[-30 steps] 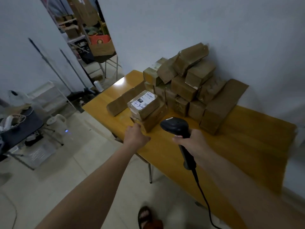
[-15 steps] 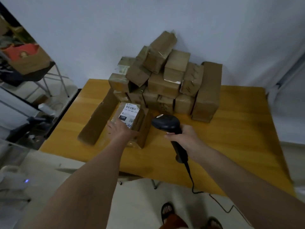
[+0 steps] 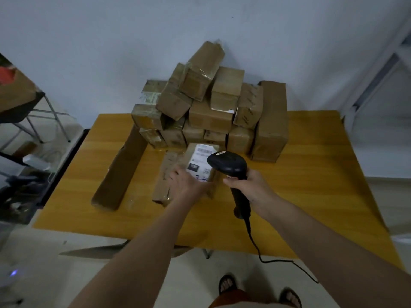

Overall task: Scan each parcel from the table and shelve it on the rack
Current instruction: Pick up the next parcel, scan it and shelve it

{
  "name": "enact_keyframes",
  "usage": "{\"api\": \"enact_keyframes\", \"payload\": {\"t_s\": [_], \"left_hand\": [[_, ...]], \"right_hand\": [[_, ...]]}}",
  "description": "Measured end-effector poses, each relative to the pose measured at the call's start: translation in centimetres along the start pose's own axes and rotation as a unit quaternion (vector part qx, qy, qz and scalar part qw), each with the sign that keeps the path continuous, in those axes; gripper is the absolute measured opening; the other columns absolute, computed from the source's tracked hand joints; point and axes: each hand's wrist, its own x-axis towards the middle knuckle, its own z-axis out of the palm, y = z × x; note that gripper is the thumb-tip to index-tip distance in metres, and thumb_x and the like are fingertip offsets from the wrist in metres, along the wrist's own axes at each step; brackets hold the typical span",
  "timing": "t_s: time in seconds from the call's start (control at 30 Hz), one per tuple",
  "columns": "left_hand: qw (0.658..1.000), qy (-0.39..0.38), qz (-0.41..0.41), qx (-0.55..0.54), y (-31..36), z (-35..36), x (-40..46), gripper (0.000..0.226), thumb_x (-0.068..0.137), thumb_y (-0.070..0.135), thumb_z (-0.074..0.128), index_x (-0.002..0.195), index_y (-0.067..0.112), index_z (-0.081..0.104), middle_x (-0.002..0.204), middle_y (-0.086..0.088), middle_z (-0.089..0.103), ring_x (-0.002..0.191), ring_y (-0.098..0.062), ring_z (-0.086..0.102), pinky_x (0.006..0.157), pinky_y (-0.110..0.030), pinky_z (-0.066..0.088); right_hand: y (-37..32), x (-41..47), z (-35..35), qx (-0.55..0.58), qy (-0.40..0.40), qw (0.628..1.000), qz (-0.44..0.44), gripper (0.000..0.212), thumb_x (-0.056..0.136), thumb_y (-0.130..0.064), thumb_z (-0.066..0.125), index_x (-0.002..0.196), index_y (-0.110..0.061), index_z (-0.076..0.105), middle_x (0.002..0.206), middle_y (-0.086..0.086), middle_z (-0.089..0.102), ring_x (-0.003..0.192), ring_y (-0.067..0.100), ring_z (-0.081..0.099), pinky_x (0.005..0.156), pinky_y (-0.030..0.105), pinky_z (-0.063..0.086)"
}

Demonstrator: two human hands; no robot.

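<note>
1. Parcels fill the head view: a heap of brown taped boxes (image 3: 213, 112) stands at the back of the yellow tabletop (image 3: 311, 185), against the pale wall (image 3: 111, 52).
2. Just in front of the heap lies a labelled parcel (image 3: 200, 161), its white label facing up, resting on a flatter brown parcel (image 3: 165, 176).
3. Left hand (image 3: 186, 185) rests on the near end of the labelled parcel, fingers spread over its edge; whether they clasp it or only press on it I cannot tell.
4. Right hand (image 3: 251, 185) is wrapped round the handle of a black scanner (image 3: 229, 165), whose head sits over the right side of the labelled parcel.
5. Scanner cable (image 3: 262, 256) drops off the near edge of the tabletop toward the floor.
6. Left of the labelled parcel, a long narrow box (image 3: 120, 172) lies flat, running from the heap toward the near edge.
7. Sandalled feet (image 3: 226, 284) show on the floor below the tabletop.
</note>
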Motion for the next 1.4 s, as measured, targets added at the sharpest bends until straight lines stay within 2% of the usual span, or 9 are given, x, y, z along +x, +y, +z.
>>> {"api": "enact_keyframes", "payload": {"t_s": [0.17,0.23,0.37,0.5,0.6,0.73,0.87,1.03,1.4], "left_hand": [[0.981,-0.125,-0.04,-0.146,3.1,4.0,-3.2,0.115,0.061,0.052,0.085,0.148,0.01,0.022,0.144,-0.013,0.032,0.135,-0.032,0.031,0.11,-0.046,0.035],[0.959,-0.181,-0.054,-0.212,3.2,4.5,-3.7,0.113,0.057,0.05,0.088,0.144,0.01,0.027,0.137,-0.011,0.04,0.127,-0.03,0.042,0.105,-0.046,0.042],[0.883,-0.261,-0.068,-0.383,3.8,4.2,-5.6,0.097,0.053,0.045,0.09,0.123,0.021,0.028,0.109,-0.001,0.053,0.097,-0.021,0.059,0.072,-0.037,0.052],[0.827,-0.329,-0.071,-0.449,3.9,4.0,-6.8,0.081,0.058,0.039,0.084,0.122,0.015,0.041,0.119,-0.01,0.059,0.105,-0.031,0.061,0.083,-0.05,0.052],[0.811,-0.383,-0.063,-0.437,3.9,3.8,-7.4,0.073,0.06,0.021,0.084,0.122,0.012,0.045,0.121,-0.012,0.062,0.107,-0.032,0.061,0.093,-0.058,0.046],[0.802,-0.326,-0.074,-0.495,4.5,4.0,-7.5,0.096,0.062,-0.003,0.082,0.141,0.019,0.032,0.125,-0.013,0.06,0.11,-0.034,0.059,0.088,-0.056,0.051],[0.794,-0.267,-0.064,-0.543,5.1,3.8,-7.1,0.091,0.065,-0.014,0.074,0.141,0.019,0.037,0.126,-0.009,0.058,0.111,-0.033,0.057,0.076,-0.046,0.052],[0.781,-0.228,-0.058,-0.579,4.4,3.7,-6.1,0.091,0.067,-0.021,0.068,0.143,0.016,0.037,0.131,-0.013,0.056,0.118,-0.036,0.053,0.099,-0.057,0.044],[0.768,-0.224,-0.039,-0.599,4.1,4.1,-5.5,0.096,0.065,-0.019,0.069,0.146,0.019,0.034,0.133,-0.012,0.054,0.123,-0.036,0.049,0.098,-0.053,0.045]], "right_hand": [[-0.1,-0.5,-3.1,0.027,0.009,1.0,0.013,0.014,0.085,-0.012,0.07,0.097,-0.017,0.068,0.092,0.002,0.071,0.079,0.015,0.068,0.062,0.027,0.052],[0.0,-0.8,-4.7,0.005,0.012,1.0,0.013,0.011,0.085,-0.014,0.07,0.096,-0.016,0.069,0.092,0.002,0.071,0.084,0.017,0.066,0.067,0.028,0.05],[0.4,-1.8,-7.5,-0.045,0.008,0.999,0.023,0.018,0.086,-0.017,0.07,0.104,-0.014,0.068,0.099,0.008,0.069,0.094,0.024,0.063,0.077,0.033,0.049],[1.1,-2.9,-10.5,-0.025,0.01,0.999,0.045,0.018,0.085,-0.012,0.07,0.103,-0.014,0.067,0.107,0.015,0.069,0.103,0.031,0.063,0.089,0.04,0.049],[1.3,-3.5,-12.1,-0.018,0.01,0.999,0.034,0.023,0.083,-0.011,0.07,0.106,-0.012,0.066,0.102,0.017,0.067,0.09,0.029,0.064,0.083,0.04,0.052],[1.2,-4.2,-12.1,-0.016,0.028,0.999,0.005,0.016,0.084,-0.014,0.07,0.1,-0.016,0.067,0.1,0.01,0.07,0.09,0.024,0.064,0.069,0.031,0.05],[1.0,-5.0,-11.2,-0.024,0.049,0.998,-0.027,0.01,0.087,-0.017,0.067,0.091,-0.026,0.064,0.093,-0.004,0.066,0.089,0.013,0.058,0.065,0.025,0.038],[0.8,-6.4,-10.1,-0.04,0.045,0.998,-0.035,0.003,0.089,-0.021,0.065,0.091,-0.019,0.065,0.094,0.005,0.064,0.093,0.02,0.057,0.072,0.031,0.04],[0.2,-7.1,-9.5,-0.044,0.031,0.997,-0.048,0.004,0.091,-0.021,0.062,0.092,-0.025,0.062,0.093,-0.003,0.063,0.096,0.016,0.056,0.076,0.03,0.038]]}}
